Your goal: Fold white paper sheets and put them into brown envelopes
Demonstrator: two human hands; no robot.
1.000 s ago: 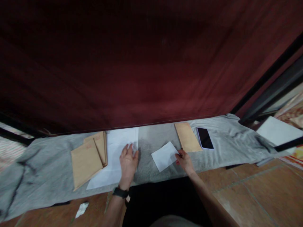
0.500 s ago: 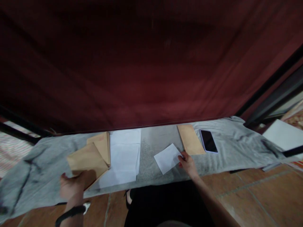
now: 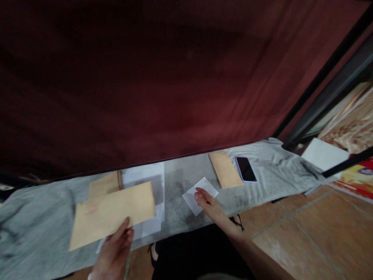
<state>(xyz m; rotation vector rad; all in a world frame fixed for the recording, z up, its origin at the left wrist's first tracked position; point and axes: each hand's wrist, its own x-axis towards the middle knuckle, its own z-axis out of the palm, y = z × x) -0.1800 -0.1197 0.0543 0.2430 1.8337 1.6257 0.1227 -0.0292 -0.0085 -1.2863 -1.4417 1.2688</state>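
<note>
My left hand (image 3: 115, 249) grips a long brown paper envelope (image 3: 116, 212) by its near edge, thumb on top. Faint red print shows on the envelope's left part. Behind it, and partly covered by it, lies a stack of brown envelopes (image 3: 102, 184). White paper sheets (image 3: 142, 171) lie flat beside that stack, also partly hidden. Over a small folded white paper (image 3: 192, 202) hovers or rests my right hand (image 3: 207, 201), its fingers loosely bent and slightly apart. Whether the fingertips touch the paper is hard to tell.
Another brown envelope (image 3: 225, 170) lies right of the folded paper, with a dark-screened phone (image 3: 246, 169) beside it. Grey cloth (image 3: 180, 171) covers the narrow surface under everything. A dark red panel (image 3: 175, 97) rises behind. Black bars (image 3: 320, 87) stand at the right.
My left hand has lifted a brown envelope off the pile and brought it rightward over the white sheets. My right hand has shifted from the paper's right edge to above its middle.
</note>
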